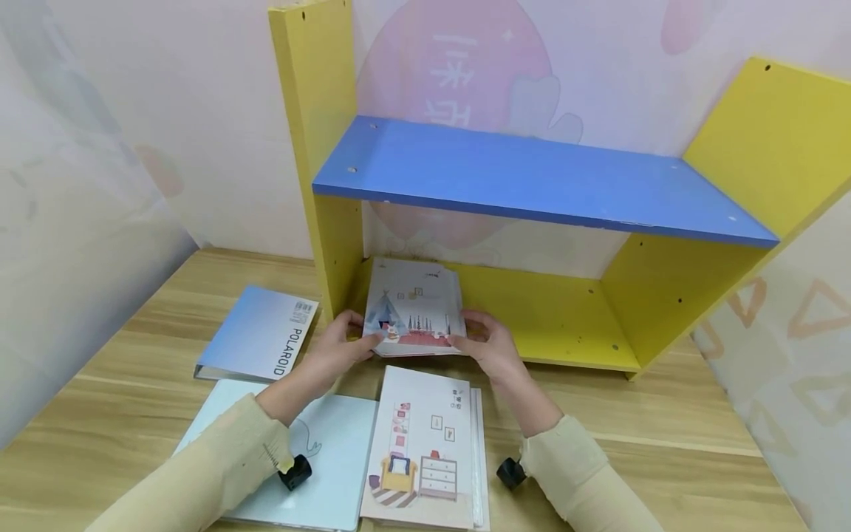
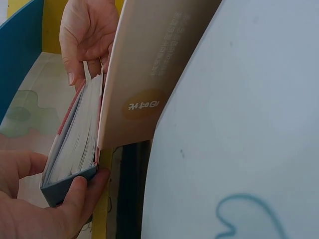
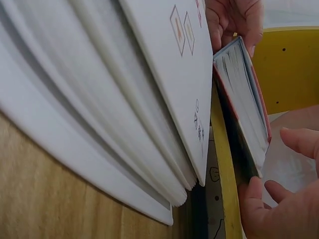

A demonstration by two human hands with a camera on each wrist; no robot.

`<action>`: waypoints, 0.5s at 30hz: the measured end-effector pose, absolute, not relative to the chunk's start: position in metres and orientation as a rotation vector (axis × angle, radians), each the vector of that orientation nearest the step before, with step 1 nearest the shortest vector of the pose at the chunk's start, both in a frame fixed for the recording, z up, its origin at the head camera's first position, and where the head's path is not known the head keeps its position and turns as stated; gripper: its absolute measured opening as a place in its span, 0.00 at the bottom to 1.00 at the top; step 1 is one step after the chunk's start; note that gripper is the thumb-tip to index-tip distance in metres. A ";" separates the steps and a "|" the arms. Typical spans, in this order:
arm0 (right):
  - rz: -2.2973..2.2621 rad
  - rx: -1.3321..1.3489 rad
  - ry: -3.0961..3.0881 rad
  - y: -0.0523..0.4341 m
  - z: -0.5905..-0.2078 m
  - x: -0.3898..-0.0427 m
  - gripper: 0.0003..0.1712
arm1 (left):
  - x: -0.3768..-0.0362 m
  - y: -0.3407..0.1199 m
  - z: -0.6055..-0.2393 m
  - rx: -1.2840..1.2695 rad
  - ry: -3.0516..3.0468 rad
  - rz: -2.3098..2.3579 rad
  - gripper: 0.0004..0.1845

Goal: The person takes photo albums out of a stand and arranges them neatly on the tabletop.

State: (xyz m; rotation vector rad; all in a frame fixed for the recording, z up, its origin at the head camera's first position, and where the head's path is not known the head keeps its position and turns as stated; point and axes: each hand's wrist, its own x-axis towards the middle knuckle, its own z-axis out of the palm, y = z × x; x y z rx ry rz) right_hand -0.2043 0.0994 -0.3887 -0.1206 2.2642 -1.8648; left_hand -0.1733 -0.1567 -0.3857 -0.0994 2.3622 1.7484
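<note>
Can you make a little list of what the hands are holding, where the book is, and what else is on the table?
left hand: grips the tent book's left edge
right hand: grips its right edge
tent book: tilted up at the front of the shelf's bottom board
shelf: yellow sides, blue top board
chair book: flat on the table, in front of the tent book
Polaroid album: flat, left of the shelf
pale blue album: flat, under the left forearm
table: wood
</note>
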 end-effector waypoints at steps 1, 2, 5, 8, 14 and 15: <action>-1.867 -0.124 2.251 0.100 -0.389 -0.205 0.35 | -0.173 -0.157 -0.386 -0.099 2.351 1.763 0.27; -1.869 -0.125 2.237 0.100 -0.389 -0.207 0.36 | -0.174 -0.157 -0.386 -0.098 2.342 1.776 0.29; -1.856 -0.113 2.218 0.102 -0.390 -0.210 0.40 | -0.173 -0.157 -0.386 -0.091 2.332 1.794 0.32; -1.826 -0.096 2.218 0.104 -0.390 -0.213 0.43 | -0.172 -0.158 -0.386 -0.090 2.342 1.783 0.32; -1.744 -0.078 2.255 0.105 -0.387 -0.217 0.45 | -0.173 -0.158 -0.384 -0.058 2.358 1.784 0.30; -1.735 -0.069 2.266 0.105 -0.387 -0.218 0.45 | -0.173 -0.158 -0.384 -0.049 2.357 1.789 0.30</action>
